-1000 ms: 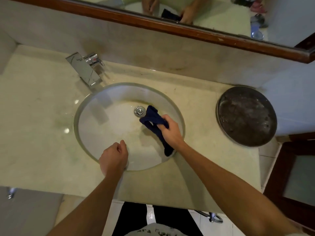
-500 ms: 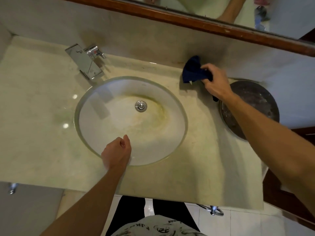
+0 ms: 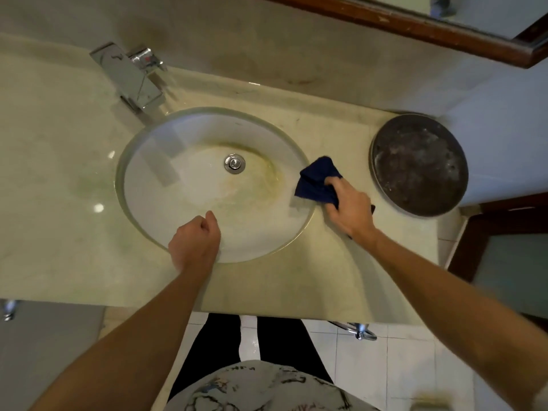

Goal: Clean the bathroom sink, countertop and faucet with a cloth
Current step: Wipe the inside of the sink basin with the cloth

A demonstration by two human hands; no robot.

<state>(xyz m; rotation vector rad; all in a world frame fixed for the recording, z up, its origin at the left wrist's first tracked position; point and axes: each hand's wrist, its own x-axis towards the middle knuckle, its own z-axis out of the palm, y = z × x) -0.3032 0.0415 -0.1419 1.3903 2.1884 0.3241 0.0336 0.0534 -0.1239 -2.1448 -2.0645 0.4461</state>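
Dark blue cloth (image 3: 318, 182) bunched in right hand (image 3: 350, 207), pressed at right rim of round white basin (image 3: 166, 185). Left hand (image 3: 194, 243) loosely fisted, empty, resting on near rim, forearm extended.

The sink (image 3: 184, 203) sits in my desk (image 3: 53, 161), faucet (image 3: 130, 75) behind it to the left, round pan (image 3: 418, 164) on its right.
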